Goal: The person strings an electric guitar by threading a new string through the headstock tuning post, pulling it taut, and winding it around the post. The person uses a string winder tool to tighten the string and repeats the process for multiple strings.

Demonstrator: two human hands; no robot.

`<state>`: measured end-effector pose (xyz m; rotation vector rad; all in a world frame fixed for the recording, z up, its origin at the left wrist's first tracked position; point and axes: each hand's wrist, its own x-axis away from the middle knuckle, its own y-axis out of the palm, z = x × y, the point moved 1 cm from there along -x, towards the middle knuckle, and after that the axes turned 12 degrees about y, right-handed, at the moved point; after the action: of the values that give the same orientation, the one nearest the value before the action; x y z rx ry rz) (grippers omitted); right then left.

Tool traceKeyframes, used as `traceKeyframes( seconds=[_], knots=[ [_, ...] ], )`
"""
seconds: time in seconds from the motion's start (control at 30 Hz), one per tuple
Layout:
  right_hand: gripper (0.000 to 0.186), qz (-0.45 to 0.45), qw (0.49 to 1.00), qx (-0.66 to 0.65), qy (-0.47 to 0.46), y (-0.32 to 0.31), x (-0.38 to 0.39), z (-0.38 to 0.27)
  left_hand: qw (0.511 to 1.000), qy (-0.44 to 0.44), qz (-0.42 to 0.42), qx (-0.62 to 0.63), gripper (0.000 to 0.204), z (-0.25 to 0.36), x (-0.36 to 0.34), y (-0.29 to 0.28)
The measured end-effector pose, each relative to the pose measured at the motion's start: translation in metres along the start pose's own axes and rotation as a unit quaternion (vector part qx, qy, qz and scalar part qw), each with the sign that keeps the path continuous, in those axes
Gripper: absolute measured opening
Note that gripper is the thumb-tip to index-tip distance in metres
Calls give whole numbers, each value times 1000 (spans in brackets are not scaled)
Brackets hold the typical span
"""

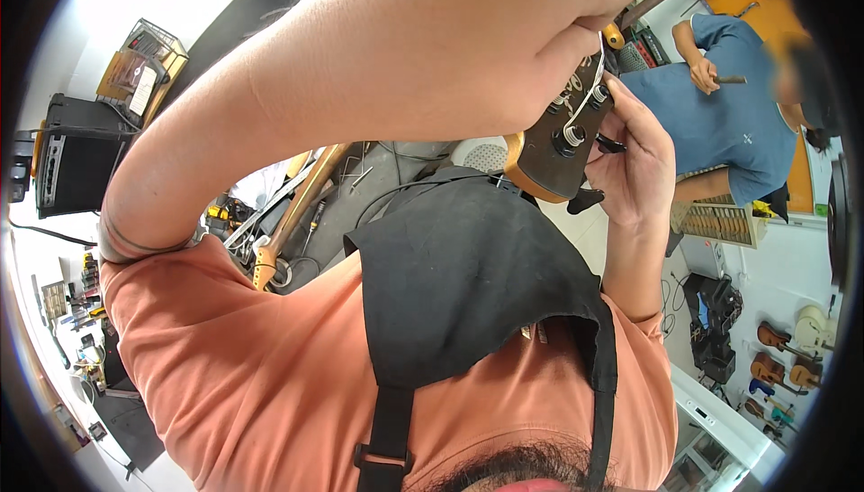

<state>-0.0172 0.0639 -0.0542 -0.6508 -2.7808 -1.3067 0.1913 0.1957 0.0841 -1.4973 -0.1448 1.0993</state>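
Note:
A dark guitar headstock (549,159) with pale edging, gold lettering and silver posts is held up at upper centre, with black tuning pegs (585,199) at its side. A thin pale strand (586,99), perhaps a string, runs up from a post toward my left hand (576,15), which is curled closed over the upper headstock; what its fingertips grip is hidden. My right hand (634,154) wraps its fingers round the headstock's right edge beside the pegs. A black apron (468,285) lies over my chest below.
Left are a cluttered dark bench, black amplifier (76,168), wire basket (148,42) and loose guitar neck (297,213). Upper right, a person in blue (720,132) holds a dark stick-like object. Guitars (769,370) hang at lower right; a wooden slotted rack (715,217) stands behind my right hand.

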Motion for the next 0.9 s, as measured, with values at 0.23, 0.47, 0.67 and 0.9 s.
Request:
traceKeyframes(
  seconds=[0.23, 0.47, 0.67, 0.9],
  knots=[
    [38, 9, 1000, -9, 3, 1, 3, -1, 998, 30, -45, 7, 9, -22, 5, 20],
    [37, 57, 998, 8, -7, 4, 5, 3, 970, 205, -30, -125, 16, -27, 2, 20],
    [37, 24, 1000, 12, -5, 1, 6, 2, 957, 187, -133, -179, 18, -15, 0, 4],
    [37, 13, 1000, 9, -3, -1, 3, 5, 964, 193, -106, -152, 15, -20, 2, 3]
  ],
)
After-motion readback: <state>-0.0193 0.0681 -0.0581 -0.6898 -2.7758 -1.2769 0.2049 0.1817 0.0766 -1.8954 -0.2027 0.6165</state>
